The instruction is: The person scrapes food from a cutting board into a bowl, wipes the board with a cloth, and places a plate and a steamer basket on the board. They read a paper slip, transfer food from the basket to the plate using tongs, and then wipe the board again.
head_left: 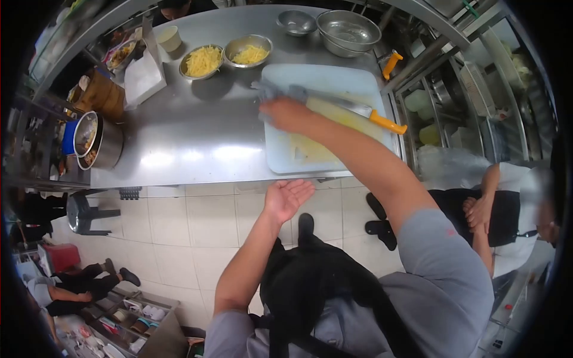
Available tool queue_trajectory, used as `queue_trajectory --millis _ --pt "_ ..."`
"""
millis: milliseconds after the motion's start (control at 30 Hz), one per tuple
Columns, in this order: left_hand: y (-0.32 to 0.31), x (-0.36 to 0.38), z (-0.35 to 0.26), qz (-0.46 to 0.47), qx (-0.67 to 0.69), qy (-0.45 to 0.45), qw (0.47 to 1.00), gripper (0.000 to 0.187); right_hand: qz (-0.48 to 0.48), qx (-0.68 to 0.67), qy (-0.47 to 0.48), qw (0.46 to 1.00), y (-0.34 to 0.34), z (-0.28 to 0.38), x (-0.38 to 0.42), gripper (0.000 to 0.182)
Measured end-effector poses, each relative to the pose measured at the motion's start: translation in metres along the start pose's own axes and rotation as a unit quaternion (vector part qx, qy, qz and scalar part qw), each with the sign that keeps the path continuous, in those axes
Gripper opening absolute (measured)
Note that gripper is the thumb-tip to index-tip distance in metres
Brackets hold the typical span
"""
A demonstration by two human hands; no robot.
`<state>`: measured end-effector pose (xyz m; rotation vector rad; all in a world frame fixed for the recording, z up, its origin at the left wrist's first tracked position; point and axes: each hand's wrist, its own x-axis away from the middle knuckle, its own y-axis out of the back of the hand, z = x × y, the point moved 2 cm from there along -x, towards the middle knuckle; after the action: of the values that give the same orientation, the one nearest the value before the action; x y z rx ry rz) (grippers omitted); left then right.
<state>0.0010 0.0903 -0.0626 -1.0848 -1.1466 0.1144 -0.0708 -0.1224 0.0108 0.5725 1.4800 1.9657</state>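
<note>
My right hand (285,113) reaches over the left part of a white cutting board (352,164) and is closed on a greyish cloth (274,93), slightly blurred. Across the board lies a knife with a yellow-orange handle (388,122), its blade pointing left. Yellowish wet stains and small scraps mark the board. Below the table's front edge, my left hand (290,198) is held palm up, fingers stretched out, with nothing in it. Two metal bowls of yellow shreds, one on the left (202,62) and one on the right (248,52), stand beyond the board.
Metal bowls (349,30) stand at the back of the steel table (197,128). A pot (107,143) is at its left end, near a white box (146,77). An orange handle (391,64) hangs at right. A co-worker (507,215) stands at my right; shelves (477,89) rise beyond.
</note>
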Motion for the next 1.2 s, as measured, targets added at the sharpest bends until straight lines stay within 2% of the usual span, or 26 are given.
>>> queue_trajectory --millis 100,133,200,267,300,333,367,400,467,500,567,633,667,733,800,867,900,967,1000,1033,1067,1100,1133,1167,1200 --pt "-0.004 -0.001 -0.006 -0.004 0.027 0.022 0.999 0.05 0.088 -0.039 -0.045 0.994 -0.015 0.045 0.054 0.034" --pt "-0.01 0.004 -0.007 0.004 0.023 0.024 0.999 0.05 0.105 -0.076 -0.025 0.991 -0.015 0.068 0.076 0.034" --pt "-0.023 0.02 -0.008 0.049 0.0 -0.053 0.997 0.049 0.117 -0.106 -0.009 0.987 -0.003 0.08 0.091 0.035" --pt "-0.019 0.012 -0.01 0.042 -0.009 -0.064 0.997 0.048 0.001 -0.162 0.001 0.987 0.011 0.076 0.088 0.039" --pt "-0.014 0.003 -0.009 0.015 0.032 -0.017 0.999 0.047 -0.058 -0.153 -0.078 0.983 0.031 0.068 0.072 0.04" --pt "-0.007 -0.001 -0.004 -0.017 0.072 0.035 0.997 0.047 -0.095 -0.114 -0.076 0.986 0.045 0.05 0.048 0.041" --pt "-0.007 -0.001 -0.003 -0.016 0.074 0.037 0.996 0.047 -0.131 -0.073 -0.071 0.986 0.054 0.035 0.027 0.042" --pt "-0.009 -0.002 -0.001 -0.012 0.073 0.031 0.997 0.046 -0.129 -0.071 -0.071 0.987 0.046 0.032 0.02 0.042" --pt "-0.009 -0.003 0.0 -0.008 0.073 0.031 0.997 0.045 -0.083 0.019 -0.205 0.975 0.016 0.02 0.015 0.042" --pt "-0.008 -0.003 -0.002 -0.01 0.066 0.034 0.997 0.047 -0.073 0.006 -0.241 0.968 0.004 0.03 0.018 0.042" --pt "-0.008 -0.001 0.001 -0.01 0.055 0.05 0.997 0.05 0.02 0.002 -0.241 0.97 -0.017 0.056 0.043 0.035" --pt "-0.014 0.005 0.003 0.052 -0.04 -0.053 0.996 0.05 0.029 -0.019 -0.167 0.985 -0.015 0.089 0.091 0.034" --pt "-0.011 0.0 0.008 0.057 -0.048 -0.036 0.997 0.05 0.026 -0.016 -0.185 0.982 -0.011 0.089 0.117 0.034" --pt "-0.004 -0.015 0.015 0.052 -0.055 0.074 0.994 0.05 -0.238 -0.115 -0.227 0.937 0.015 0.075 0.176 0.037" --pt "-0.021 -0.02 0.034 0.021 -0.1 0.094 0.99 0.051 -0.287 -0.196 -0.384 0.855 0.059 0.034 0.225 0.043" --pt "-0.026 -0.04 0.054 0.059 -0.066 0.129 0.988 0.052 -0.341 -0.107 -0.469 0.807 0.046 -0.024 0.269 0.041" --pt "-0.029 -0.044 0.06 0.057 -0.068 0.132 0.987 0.052 -0.341 -0.108 -0.473 0.805 0.026 -0.022 0.271 0.041" --pt "-0.035 -0.051 0.067 0.061 -0.028 0.133 0.989 0.05 -0.276 0.002 -0.487 0.829 -0.017 0.005 0.245 0.031" --pt "-0.031 -0.06 0.066 0.059 -0.027 0.132 0.989 0.05 -0.29 -0.022 -0.429 0.855 -0.026 0.024 0.225 0.029" --pt "-0.015 -0.069 0.06 0.051 -0.038 0.075 0.995 0.05 -0.303 -0.05 -0.378 0.874 -0.034 0.048 0.21 0.028" --pt "-0.002 -0.071 0.055 0.041 -0.053 0.02 0.998 0.049 -0.26 -0.093 -0.381 0.883 -0.036 0.071 0.2 0.032" --pt "-0.014 -0.051 0.051 0.103 -0.028 0.029 0.994 0.049 -0.217 -0.131 -0.375 0.891 -0.032 0.082 0.193 0.037" --pt "0.003 -0.065 0.045 0.103 -0.032 0.031 0.994 0.049 -0.22 -0.132 -0.378 0.89 -0.029 0.08 0.2 0.037" --pt "0.021 -0.08 0.042 0.243 0.059 0.148 0.957 0.049 -0.264 -0.194 -0.381 0.865 -0.023 0.077 0.218 0.039" --pt "0.031 -0.088 0.039 0.375 0.149 0.256 0.878 0.05 -0.305 -0.254 -0.379 0.836 -0.016 0.072 0.236 0.041"
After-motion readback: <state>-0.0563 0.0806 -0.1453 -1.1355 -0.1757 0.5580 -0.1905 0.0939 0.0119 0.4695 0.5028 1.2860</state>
